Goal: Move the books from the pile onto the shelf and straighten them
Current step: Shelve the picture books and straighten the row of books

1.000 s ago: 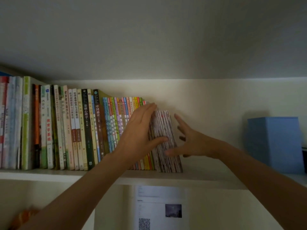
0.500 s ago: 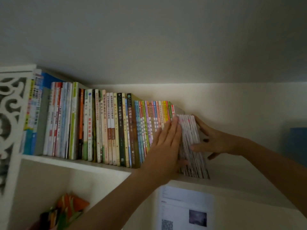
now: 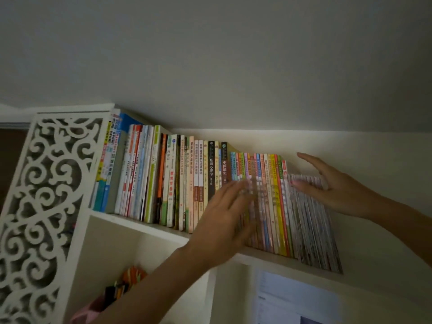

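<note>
At the far left stands the carved white side panel of the shelf, and against it the row of books runs rightward, mostly upright. Our left hand lies flat against the spines near the middle of the row, fingers straight and spread, gripping nothing; it is blurred, so we cannot tell how firmly it presses. Half a second ago this hand sat further right, at the seam with the thin magazines; it has since slid left along the spines. Next come the colourful thin books, then the bundle of thin magazines at the row's right end, leaning left with its foot kicked out. Our right hand rests open against the bundle's upper right side, fingers extended. Earlier it cupped the bundle more closely. We judge the bundle is shelved, and what remains is straightening: pushing its base in so it stands square.
</note>
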The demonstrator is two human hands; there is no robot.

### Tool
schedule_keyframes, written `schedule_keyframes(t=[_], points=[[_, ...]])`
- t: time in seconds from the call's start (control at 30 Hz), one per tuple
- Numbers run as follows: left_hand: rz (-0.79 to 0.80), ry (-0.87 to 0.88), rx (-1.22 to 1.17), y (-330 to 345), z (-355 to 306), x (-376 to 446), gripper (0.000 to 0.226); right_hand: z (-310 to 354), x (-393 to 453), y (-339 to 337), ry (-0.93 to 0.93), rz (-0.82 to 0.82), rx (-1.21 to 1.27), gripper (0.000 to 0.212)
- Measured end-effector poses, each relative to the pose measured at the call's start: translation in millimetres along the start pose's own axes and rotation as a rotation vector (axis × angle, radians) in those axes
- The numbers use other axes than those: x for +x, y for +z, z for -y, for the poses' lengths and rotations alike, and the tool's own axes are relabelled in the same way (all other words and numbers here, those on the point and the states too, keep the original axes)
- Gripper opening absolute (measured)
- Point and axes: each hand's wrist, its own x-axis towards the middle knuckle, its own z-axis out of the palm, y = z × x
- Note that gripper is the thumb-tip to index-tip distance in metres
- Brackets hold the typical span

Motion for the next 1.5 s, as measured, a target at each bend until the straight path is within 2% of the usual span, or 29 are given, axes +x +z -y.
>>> schedule_keyframes(t=[0.07,0.17,0.23,0.3,0.4,0.5,0.67,0.8,1.03,1.23,1.37,1.47,1.5], points=[[-0.022,-0.108,0.017,-12,27,-6,0.057,8,17,1,-0.032,-0.006,-0.077,0.083],[0.146,-0.222,0.026,-19,54,-11,0.081,22,47,14,-0.033,0.024,-0.298,0.096],[0.234,-0.211,0.049,-17,62,-12,0.091,40,64,27,-0.036,0.044,-0.478,0.098],[0.238,-0.172,0.076,-13,67,-11,0.092,59,80,42,-0.073,0.051,-0.496,0.095],[0.099,-0.102,0.083,-12,75,-6,0.082,78,102,60,-0.117,0.049,-0.421,0.095],[0.028,-0.11,0.038,-19,84,12,0.072,84,121,66,-0.136,0.064,-0.441,0.098],[-0.052,-0.126,0.074,-28,97,58,0.066,85,131,57,-0.121,0.208,-0.364,0.072],[-0.06,-0.138,0.122,-26,101,75,0.062,74,131,54,-0.154,0.194,-0.323,0.072],[-0.16,-0.101,0.133,-23,94,78,0.052,72,130,57,-0.172,0.195,-0.281,0.085],[-0.173,-0.229,-0.022,-24,83,83,0.051,70,126,60,-0.178,0.138,-0.303,0.08],[-0.215,-0.233,-0.178,-32,70,79,0.045,69,126,59,-0.155,0.167,-0.304,0.085],[-0.255,-0.425,-0.346,-25,66,66,0.055,67,126,60,-0.109,0.139,-0.356,0.095],[-0.247,-0.499,-0.356,-20,65,60,0.051,67,126,61,-0.089,0.131,-0.374,0.097]])
